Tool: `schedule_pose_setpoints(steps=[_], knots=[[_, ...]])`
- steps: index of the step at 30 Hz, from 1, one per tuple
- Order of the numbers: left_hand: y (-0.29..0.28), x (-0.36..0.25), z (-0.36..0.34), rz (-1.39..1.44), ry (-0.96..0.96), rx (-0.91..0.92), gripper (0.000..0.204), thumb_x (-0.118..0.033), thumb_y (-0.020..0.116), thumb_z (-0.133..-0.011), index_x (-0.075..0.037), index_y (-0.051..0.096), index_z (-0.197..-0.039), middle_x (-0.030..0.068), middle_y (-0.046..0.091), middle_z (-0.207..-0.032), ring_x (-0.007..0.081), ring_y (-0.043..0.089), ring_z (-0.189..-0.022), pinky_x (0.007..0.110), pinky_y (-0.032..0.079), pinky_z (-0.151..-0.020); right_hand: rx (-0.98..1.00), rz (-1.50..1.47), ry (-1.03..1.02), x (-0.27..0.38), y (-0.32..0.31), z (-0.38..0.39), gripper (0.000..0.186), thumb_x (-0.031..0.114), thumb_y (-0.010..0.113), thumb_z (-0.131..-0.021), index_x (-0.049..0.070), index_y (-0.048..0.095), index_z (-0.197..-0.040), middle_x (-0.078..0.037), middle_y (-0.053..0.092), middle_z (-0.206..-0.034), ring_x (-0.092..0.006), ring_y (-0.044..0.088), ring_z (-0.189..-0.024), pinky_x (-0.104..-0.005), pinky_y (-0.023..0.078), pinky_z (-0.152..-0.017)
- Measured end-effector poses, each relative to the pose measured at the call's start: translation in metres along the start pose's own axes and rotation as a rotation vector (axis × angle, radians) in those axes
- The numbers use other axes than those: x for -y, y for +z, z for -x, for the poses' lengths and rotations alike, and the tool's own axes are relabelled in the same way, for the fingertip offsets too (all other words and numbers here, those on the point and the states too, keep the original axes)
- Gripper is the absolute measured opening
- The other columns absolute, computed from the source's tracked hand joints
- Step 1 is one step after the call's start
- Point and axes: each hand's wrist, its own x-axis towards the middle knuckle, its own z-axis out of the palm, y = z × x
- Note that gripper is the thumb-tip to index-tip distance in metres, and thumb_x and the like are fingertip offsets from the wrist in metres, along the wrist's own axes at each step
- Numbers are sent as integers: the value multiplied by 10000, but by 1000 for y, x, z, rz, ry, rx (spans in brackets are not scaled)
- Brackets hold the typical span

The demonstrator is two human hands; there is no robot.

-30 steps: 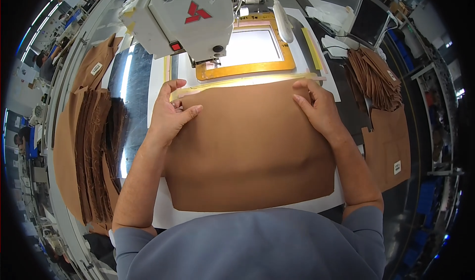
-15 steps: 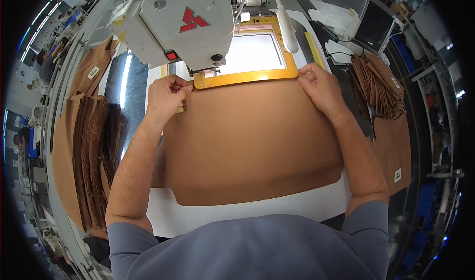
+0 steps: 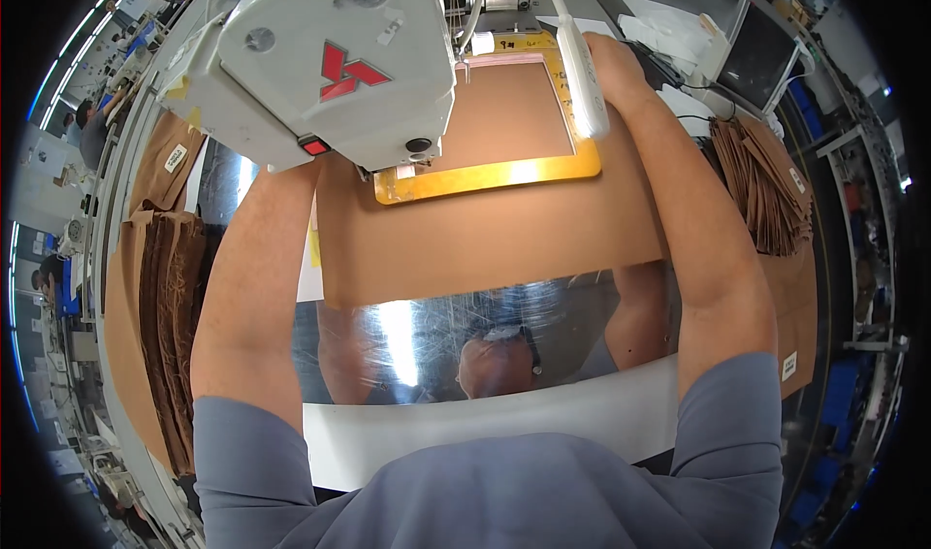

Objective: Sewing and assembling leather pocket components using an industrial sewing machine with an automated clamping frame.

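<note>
Fingers of the left hand hide behind the white sewing-machine head point(image 3: 339, 35), those of the right hand point(image 3: 616, 67) behind a white fixture point(image 3: 585, 88), spread and grip impossible to tell; the brown fabric panel point(image 3: 485, 241) lies under the yellow frame point(image 3: 499, 177) on the desk point(image 3: 572, 328)
</note>
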Motion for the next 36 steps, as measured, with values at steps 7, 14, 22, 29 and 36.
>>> schedule_pose_setpoints(steps=[7,14,22,29,36], knots=[[-1,-29,1,6,45,77,232,-155,738,-846,-40,747,-1047,104,755,-909,263,710,-822,357,554,-792,-295,-235,-99,-12,19,-37,263,174,676,-911,126,722,-1166,-121,737,-1153,-348,676,-1113,-433,531,-974],[-47,-56,73,-48,17,28,258,-159,736,-847,-33,739,-1073,120,757,-943,293,715,-853,369,554,-812,-174,-180,-355,-23,-20,70,348,121,670,-914,34,664,-1250,-170,670,-1313,-353,641,-1220,-396,499,-1037],[-59,-97,183,-623,159,391,857,-625,471,-1006,90,446,-1478,259,430,-1557,356,349,-1504,493,208,-1246,82,144,-361,-26,-41,185,564,310,581,-1034,-1,471,-1491,-219,494,-1534,-358,430,-1462,-492,279,-1230],[-47,-80,165,-655,124,427,958,-712,297,-1015,104,405,-1504,269,413,-1566,344,305,-1529,497,155,-1264,158,285,-273,-29,-39,195,657,407,462,-1073,-13,353,-1566,-223,363,-1623,-331,290,-1543,-512,166,-1266],[-48,-73,163,-649,157,437,953,-720,272,-1015,83,415,-1508,242,459,-1545,299,353,-1512,481,163,-1267,162,321,-199,-29,-35,196,654,413,425,-1083,-9,337,-1575,-209,326,-1648,-320,251,-1560,-519,153,-1268]])
